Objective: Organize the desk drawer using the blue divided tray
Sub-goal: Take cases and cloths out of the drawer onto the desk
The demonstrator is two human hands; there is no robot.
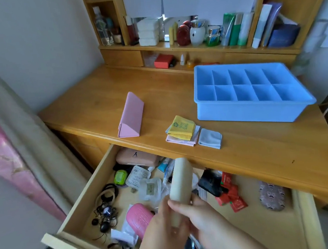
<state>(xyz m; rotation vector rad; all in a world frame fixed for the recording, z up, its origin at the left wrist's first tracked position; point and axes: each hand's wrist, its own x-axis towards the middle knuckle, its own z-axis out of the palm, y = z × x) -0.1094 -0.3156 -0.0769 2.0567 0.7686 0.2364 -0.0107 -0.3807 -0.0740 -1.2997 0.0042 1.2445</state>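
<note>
I am gripping a beige case (180,180) by its near end with my left hand (163,230) and right hand (203,220), above the open drawer (79,197). The blue divided tray (253,105) is sitting on the desk (98,91).

Desk centre: bare wood between the pink case (130,116) and the blue divided tray (251,91).
Desk front: folded cloths (193,132) lie near the edge.
Drawer (81,197): clutter fills left and middle; bare floor at right front.
</note>
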